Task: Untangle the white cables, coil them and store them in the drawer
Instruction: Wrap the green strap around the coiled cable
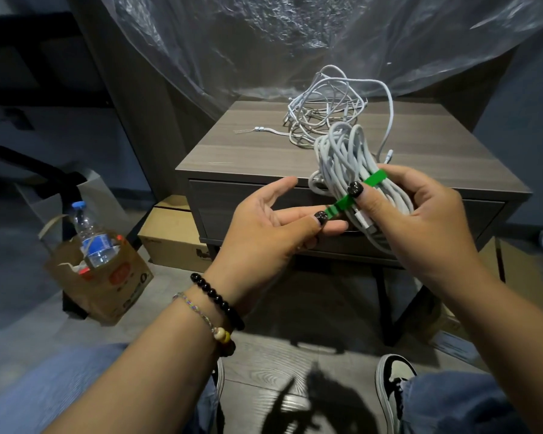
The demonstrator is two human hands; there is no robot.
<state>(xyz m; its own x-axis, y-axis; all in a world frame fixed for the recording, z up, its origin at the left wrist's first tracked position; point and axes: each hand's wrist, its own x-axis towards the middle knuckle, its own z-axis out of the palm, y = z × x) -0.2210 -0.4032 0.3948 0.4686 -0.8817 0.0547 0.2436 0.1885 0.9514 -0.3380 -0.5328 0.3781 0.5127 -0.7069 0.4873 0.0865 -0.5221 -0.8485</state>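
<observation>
My right hand [427, 214] grips a coiled bundle of white cable [348, 158] in front of the nightstand, thumb pressing a green strap [358, 191] laid across the coil. My left hand [273, 223] pinches the free end of that green strap between thumb and forefinger. A tangled heap of white cables [323, 111] lies on the back of the wooden nightstand top [232, 151], with one cable running from it to the coil. The drawer [210, 208] below the top is closed.
A brown paper bag [107, 277] with a water bottle [91, 236] stands on the floor at the left. A cardboard box [170, 236] sits beside the nightstand. Clear plastic sheeting [264, 42] hangs behind. My shoes and knees are at the bottom.
</observation>
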